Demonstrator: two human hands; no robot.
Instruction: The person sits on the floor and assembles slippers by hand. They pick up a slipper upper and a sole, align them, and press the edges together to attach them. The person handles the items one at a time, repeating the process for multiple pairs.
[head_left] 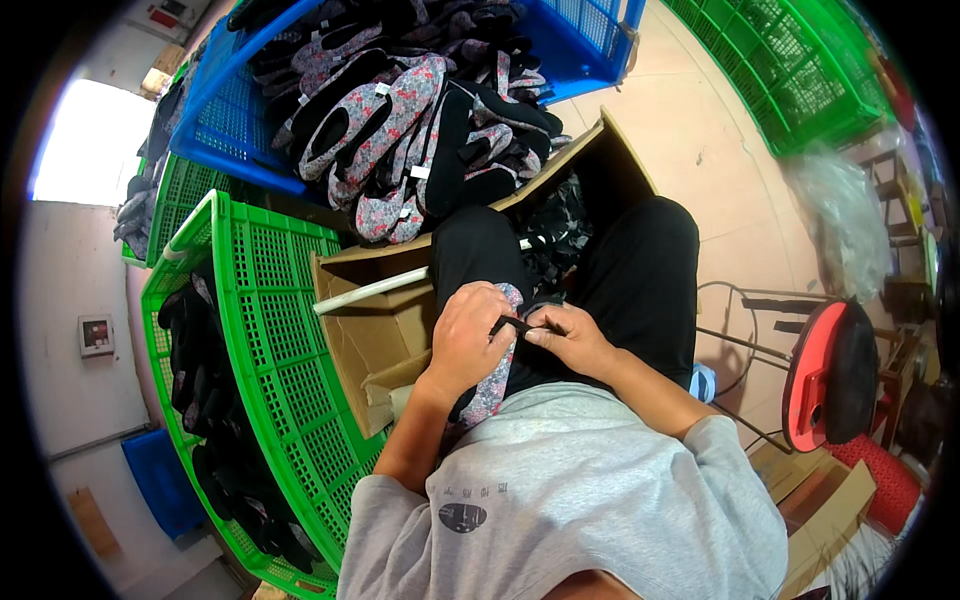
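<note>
On my lap lies a cloth shoe (490,388) with a grey, red-flecked floral pattern. My left hand (466,332) is closed around its upper part, hiding much of it. A short black strap (512,325) runs from the shoe between both hands. With thumb and fingers, my right hand (568,338) pinches the strap's right end. Past my knees, a heap of similar floral shoes (400,110), some with white tags, fills and spills over the near side of a blue crate (225,125).
An open cardboard box (385,325) with a white rod (375,290) across it stands between my legs and the green crate (285,300) of dark shoes at left. Dark patterned pieces (562,225) lie between my knees. A red-and-black stool (825,375) is at right.
</note>
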